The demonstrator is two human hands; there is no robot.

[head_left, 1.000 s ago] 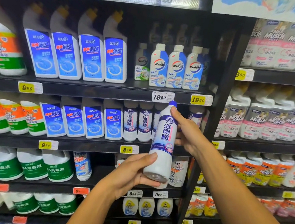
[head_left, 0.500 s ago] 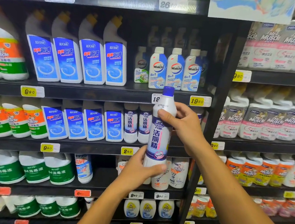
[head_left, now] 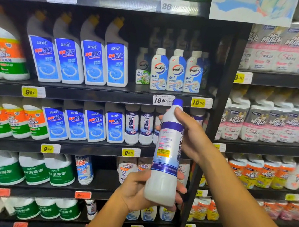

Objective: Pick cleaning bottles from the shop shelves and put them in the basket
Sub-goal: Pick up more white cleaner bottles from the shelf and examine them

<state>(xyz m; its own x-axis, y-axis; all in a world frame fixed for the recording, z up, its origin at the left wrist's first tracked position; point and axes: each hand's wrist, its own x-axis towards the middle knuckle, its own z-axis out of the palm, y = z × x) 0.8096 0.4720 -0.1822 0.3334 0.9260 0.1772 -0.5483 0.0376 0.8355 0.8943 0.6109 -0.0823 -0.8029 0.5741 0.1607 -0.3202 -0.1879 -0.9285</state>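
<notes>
A tall white cleaning bottle (head_left: pixel 166 158) with a blue cap and a purple-banded label stands upright in front of the shelves, held between both hands. My left hand (head_left: pixel 139 192) cups its base from below and the left. My right hand (head_left: pixel 192 135) grips its neck and upper body from the right. The label's back, with small print and a yellow patch, faces me. More bottles of the same kind (head_left: pixel 139 127) stand on the shelf just behind it. No basket is in view.
Black shelves (head_left: pixel 91 91) are packed with cleaners: blue-labelled angled-neck bottles (head_left: pixel 78 58), Walch bottles (head_left: pixel 176 71), green-labelled jugs (head_left: pixel 34 171), orange and green Mr Muscle jugs (head_left: pixel 0 55). A black upright post (head_left: pixel 219 102) divides off the right bay of Mr Muscle refill packs (head_left: pixel 274 124).
The bottle has been turned in my hands, so its back label now faces me instead of the front. It stays upright at about the same spot before the shelves.
</notes>
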